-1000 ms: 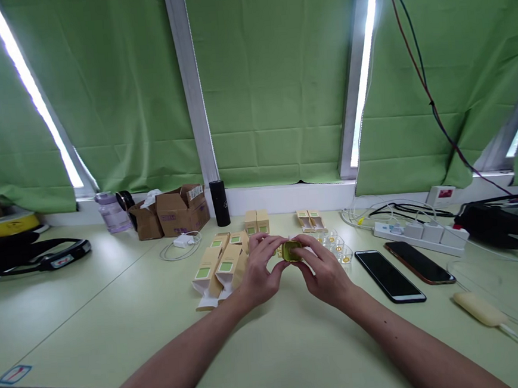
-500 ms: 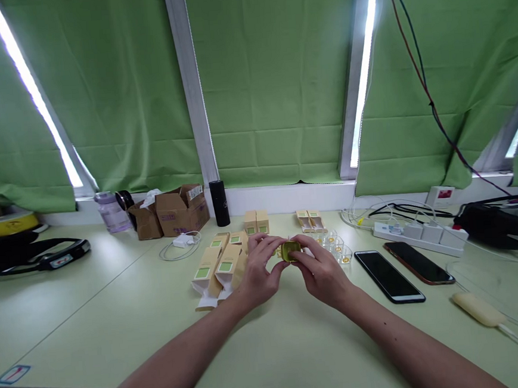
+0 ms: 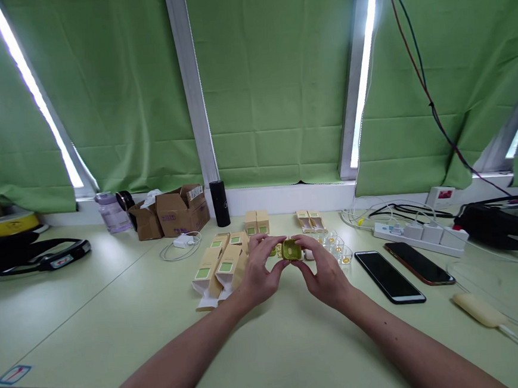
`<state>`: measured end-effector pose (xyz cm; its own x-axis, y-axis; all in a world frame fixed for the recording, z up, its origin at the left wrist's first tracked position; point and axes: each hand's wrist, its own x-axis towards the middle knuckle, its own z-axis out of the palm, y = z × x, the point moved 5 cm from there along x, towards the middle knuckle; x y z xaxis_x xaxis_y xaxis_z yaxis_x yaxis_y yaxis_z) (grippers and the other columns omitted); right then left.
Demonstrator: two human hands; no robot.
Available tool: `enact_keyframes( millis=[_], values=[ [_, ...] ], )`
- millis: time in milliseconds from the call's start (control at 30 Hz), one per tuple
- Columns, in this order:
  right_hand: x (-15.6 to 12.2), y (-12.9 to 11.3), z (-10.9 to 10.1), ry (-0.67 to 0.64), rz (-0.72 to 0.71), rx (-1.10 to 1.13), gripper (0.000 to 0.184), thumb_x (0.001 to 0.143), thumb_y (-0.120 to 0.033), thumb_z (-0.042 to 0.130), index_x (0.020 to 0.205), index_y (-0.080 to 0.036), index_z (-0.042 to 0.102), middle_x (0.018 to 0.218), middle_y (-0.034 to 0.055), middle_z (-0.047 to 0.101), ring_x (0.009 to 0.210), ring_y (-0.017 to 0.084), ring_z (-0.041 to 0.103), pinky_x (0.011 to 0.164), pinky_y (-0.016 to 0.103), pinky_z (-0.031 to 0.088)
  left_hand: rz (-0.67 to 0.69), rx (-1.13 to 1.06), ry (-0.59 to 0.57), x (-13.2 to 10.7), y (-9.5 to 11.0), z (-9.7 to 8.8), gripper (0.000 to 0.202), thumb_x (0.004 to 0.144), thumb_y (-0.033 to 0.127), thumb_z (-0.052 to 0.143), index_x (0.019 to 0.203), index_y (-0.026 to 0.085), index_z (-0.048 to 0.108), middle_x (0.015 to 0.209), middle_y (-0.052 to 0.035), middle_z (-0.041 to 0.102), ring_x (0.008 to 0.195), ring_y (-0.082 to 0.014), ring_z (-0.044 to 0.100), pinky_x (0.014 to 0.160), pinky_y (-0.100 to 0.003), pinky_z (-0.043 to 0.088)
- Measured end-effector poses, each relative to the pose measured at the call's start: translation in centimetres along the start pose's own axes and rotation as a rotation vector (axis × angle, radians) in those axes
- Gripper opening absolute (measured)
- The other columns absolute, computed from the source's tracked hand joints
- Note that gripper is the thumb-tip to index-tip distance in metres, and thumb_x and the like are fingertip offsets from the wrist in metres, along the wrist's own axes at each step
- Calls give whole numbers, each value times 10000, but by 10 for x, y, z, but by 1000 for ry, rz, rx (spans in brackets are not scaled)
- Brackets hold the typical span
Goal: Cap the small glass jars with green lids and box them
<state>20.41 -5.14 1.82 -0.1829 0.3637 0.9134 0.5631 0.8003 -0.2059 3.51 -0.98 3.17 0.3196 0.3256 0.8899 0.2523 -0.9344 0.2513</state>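
Between my two hands I hold a small olive-green square case (image 3: 291, 250), its hollow side facing me. My left hand (image 3: 264, 265) pinches its left edge with thumb and fingertips. On the opposite edge my right hand (image 3: 323, 271) grips it the same way, the fingers curved over the top. Beside my left hand lie tan cartons with green labels (image 3: 213, 269), their near flaps open. Small clear cups (image 3: 343, 254) with yellowish centres stand just past my right hand. Behind my fingers are a few more small green and yellow pieces, partly hidden.
Further back stand tan cartons (image 3: 256, 222) and two opened ones (image 3: 310, 221). A black cylinder (image 3: 220, 203) and cardboard boxes (image 3: 183, 211) line the back left. To the right are two phones (image 3: 390, 276), a power strip (image 3: 419, 235) and a cream-coloured device (image 3: 480, 310) with a cable.
The green case has turned so its inside shows more plainly. My right fingers have shifted from inside or across it to its edge.
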Motion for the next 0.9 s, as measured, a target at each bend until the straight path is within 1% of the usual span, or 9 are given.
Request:
enact_keyframes(
  millis=[133,200,267,367,467,600,767,833,900],
  values=[
    [0,0,0,-7,34,28,545,1007,-140,565,1511,-280,410,1440,151,619,1339,299,625,1052,501,605,-103,-47,0,0,-4,0,351,925,204,718,1271,235,671,1128,-108,723,1137,-290,584,963,-458,533],
    [0,0,-1,-12,35,43,562,1002,-128,565,1519,-281,408,1497,159,574,1390,309,582,1021,492,622,-168,-84,9,0,-8,1,299,933,239,716,1231,231,690,1116,-107,708,1117,-273,613,950,-436,554],
    [0,-1,-1,-10,28,57,570,997,-108,556,1521,-284,419,1523,159,548,1423,314,548,965,469,646,-242,-127,18,0,-12,1,230,947,285,704,1169,221,711,1092,-103,695,1055,-246,651,905,-397,578],
    [0,0,-1,-18,24,57,590,993,-81,535,1532,-298,434,1530,151,539,1390,306,571,906,443,661,-348,-183,22,-1,-19,2,186,956,356,687,1047,198,725,1030,-93,707,926,-210,692,810,-341,591],
    [0,1,1,-51,32,40,609,991,-60,504,1540,-317,444,1538,142,533,1334,293,610,901,441,657,-459,-245,17,0,-25,3,259,948,441,690,945,183,708,895,-71,737,799,-194,708,732,-311,578],
    [-2,3,4,-73,60,50,591,983,-55,487,1517,-309,476,1502,136,568,1278,277,640,900,429,644,-582,-397,-56,-2,-28,10,409,947,571,666,864,170,686,764,-58,745,705,-192,723,689,-295,566],
    [0,7,4,-68,150,101,471,964,-112,545,1398,-293,566,1347,110,678,1041,252,691,798,402,627,-631,-478,-107,-4,-29,16,500,932,647,651,799,165,682,692,-53,726,631,-186,699,622,-277,528],
    [1,9,3,-71,222,123,440,948,-144,583,1362,-292,593,1267,94,704,914,230,672,756,396,609,-611,-460,-121,-3,-28,16,510,969,632,603,779,165,686,702,-59,729,652,-187,690,641,-284,524],
    [2,12,3,-71,305,165,405,933,-180,621,1323,-285,622,1194,81,712,873,219,650,748,390,596,-558,-407,-121,-2,-27,12,496,1014,579,555,777,166,693,742,-66,731,710,-193,685,690,-298,530]
  ],
)
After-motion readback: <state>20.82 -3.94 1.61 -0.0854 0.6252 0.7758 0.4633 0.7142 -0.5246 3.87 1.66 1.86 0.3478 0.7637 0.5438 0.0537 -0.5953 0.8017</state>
